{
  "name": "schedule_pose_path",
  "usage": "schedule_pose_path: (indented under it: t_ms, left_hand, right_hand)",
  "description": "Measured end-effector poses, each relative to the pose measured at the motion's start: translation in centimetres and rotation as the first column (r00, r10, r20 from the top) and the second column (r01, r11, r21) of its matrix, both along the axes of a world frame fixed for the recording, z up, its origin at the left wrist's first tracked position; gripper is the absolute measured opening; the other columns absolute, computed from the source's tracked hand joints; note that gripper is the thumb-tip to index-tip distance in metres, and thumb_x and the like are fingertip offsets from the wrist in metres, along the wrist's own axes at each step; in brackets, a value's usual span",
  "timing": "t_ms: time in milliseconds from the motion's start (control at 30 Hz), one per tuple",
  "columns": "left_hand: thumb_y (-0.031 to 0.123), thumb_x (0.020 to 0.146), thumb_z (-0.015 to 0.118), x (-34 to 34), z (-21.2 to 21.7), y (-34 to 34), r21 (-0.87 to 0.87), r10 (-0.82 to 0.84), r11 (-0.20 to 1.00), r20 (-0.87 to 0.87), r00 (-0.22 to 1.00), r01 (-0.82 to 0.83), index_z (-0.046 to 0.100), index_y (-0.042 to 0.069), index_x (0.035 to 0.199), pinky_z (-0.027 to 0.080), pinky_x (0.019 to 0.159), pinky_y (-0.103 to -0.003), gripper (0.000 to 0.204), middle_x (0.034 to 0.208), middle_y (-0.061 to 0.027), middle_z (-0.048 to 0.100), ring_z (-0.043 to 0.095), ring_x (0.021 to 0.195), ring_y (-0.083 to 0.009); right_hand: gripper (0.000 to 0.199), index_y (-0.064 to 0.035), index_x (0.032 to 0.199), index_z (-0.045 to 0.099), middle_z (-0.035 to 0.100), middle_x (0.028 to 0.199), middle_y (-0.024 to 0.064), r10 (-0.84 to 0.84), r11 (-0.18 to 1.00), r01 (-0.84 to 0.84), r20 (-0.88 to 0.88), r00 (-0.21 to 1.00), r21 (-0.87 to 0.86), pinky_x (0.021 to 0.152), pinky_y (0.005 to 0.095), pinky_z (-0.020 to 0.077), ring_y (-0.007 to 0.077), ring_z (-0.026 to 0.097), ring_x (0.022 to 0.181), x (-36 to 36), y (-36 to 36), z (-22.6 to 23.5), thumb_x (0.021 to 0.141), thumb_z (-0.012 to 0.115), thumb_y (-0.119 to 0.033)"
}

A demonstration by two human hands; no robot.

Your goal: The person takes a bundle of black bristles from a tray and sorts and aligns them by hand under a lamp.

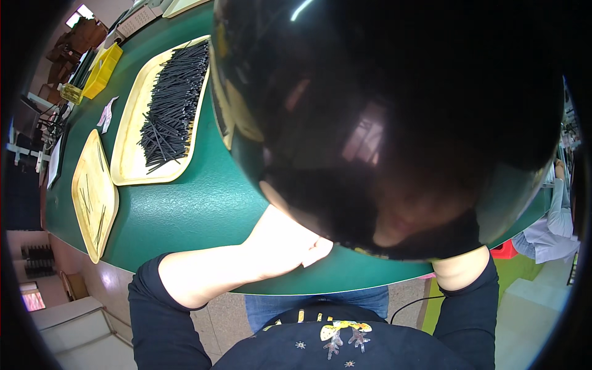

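Note:
A large glossy black rounded thing (394,135) fills the upper right of the head view, close in front; I cannot tell its kind. My left hand (285,243) reaches beneath its lower edge, over the green table (203,216). One bent finger shows on the left hand, curled inward, while its other fingertips and whatever they hold are hidden. Only the wrist and forearm of my right arm (459,269) show below the black thing, which covers my right hand entirely. To the left, a long cream tray (127,154) holds a heap of thin black rods (172,102).
A smaller cream tray (108,206) with several thin dark strands lies at the table's left edge. Beyond it are a pink-and-white slip (108,114), a yellow bin (102,71) and a clear bottle (71,94). Another person's sleeve (558,213) shows at far right.

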State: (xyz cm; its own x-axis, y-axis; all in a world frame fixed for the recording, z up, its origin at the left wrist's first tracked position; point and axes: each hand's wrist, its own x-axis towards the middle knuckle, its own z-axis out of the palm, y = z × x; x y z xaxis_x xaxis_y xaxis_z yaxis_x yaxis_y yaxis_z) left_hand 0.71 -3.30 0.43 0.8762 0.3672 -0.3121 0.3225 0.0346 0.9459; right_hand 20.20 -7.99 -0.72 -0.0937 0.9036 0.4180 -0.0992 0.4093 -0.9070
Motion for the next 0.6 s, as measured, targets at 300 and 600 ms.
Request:
schedule_pose_path:
  t_ms: [300,600]
  left_hand:
    - [0.005,0.072,0.055,-0.1,0.6,0.3,0.012,0.123,0.992,0.023,0.992,-0.123,0.062,0.003,0.06,0.043,0.051,-0.021,0.014,0.051,-0.001,0.055,0.051,0.048,-0.0056]
    - [0.012,0.075,0.06,-0.2,0.3,-0.2,-0.248,0.218,0.943,-0.036,0.975,-0.22,0.067,0.004,0.074,0.046,0.054,-0.02,0.011,0.055,-0.002,0.059,0.054,0.05,-0.0055]
  right_hand:
    - [0.072,0.0058,0.118,0.039,0.05,0.112,0.0152,0.067,0.981,-0.114,-0.283,0.957,-0.155,0.088,0.0314,0.0395,0.0211,0.05,0.102,0.5,-0.1,-0.1,0.058,0.074,-0.013]
    - [0.062,0.0076,0.112,0.044,0.053,0.108,0.0161,0.056,0.997,-0.055,-0.027,0.998,0.059,0.085,0.03,0.0415,0.0208,0.053,0.097,1.0,0.5,-1.4,0.059,0.071,-0.008]
